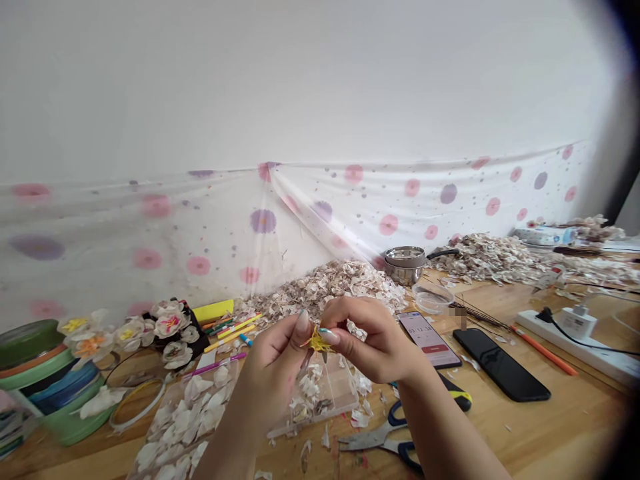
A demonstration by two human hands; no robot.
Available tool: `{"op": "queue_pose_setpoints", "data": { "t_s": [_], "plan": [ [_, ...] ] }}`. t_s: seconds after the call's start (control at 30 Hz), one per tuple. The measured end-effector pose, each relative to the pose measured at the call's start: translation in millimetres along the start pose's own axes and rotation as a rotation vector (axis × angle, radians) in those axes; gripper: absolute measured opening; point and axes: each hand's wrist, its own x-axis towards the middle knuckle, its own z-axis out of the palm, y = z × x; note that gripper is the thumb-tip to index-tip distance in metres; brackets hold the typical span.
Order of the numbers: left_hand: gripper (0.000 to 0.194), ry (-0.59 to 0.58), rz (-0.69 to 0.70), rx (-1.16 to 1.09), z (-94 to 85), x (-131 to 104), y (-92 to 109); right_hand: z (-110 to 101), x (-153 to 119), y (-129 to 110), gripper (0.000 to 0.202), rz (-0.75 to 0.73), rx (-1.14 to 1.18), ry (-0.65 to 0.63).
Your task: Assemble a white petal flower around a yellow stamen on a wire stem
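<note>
Between both hands, near the middle of the view, is a small yellow flower centre [320, 342] with thin spiky strands. My left hand [283, 353] pinches it from the left, thumb raised. From the right, my right hand [363, 337] closes thumb and forefinger on its top edge. Below them lies a clear divided box [340, 383] holding pale petals. A tray of larger white petals [185, 417] is left of my left forearm. Open scissors [373, 438] with blue handles rest beside my right forearm.
Petal heaps [345, 283] line the back. A lit phone [430, 340], a dark phone [503, 363] and a power strip [585, 343] lie right. Finished flowers [170, 323], pens [230, 339] and stacked tape rolls [55, 380] stand left. A metal pot [404, 267] is behind.
</note>
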Motion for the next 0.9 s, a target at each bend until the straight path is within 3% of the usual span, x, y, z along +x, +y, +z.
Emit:
{"op": "queue_pose_setpoints", "data": {
  "t_s": [0.3, 0.73, 0.9],
  "plan": [
    [0.061, -0.038, 0.024, 0.051, -3.3, 2.8, -1.1, -2.0, 0.3, 2.0, 0.009, -0.089, -0.060, -0.022],
    [0.058, -0.054, -0.009, 0.017, -2.5, 2.8, -3.0, -1.7, 1.6, 0.8, 0.014, -0.068, -0.112, -0.092],
    [0.060, -0.045, 0.009, 0.040, -0.8, 3.1, -1.5, -0.7, 1.0, 0.3, 0.022, -0.054, -0.165, -0.060]
  ]
}}
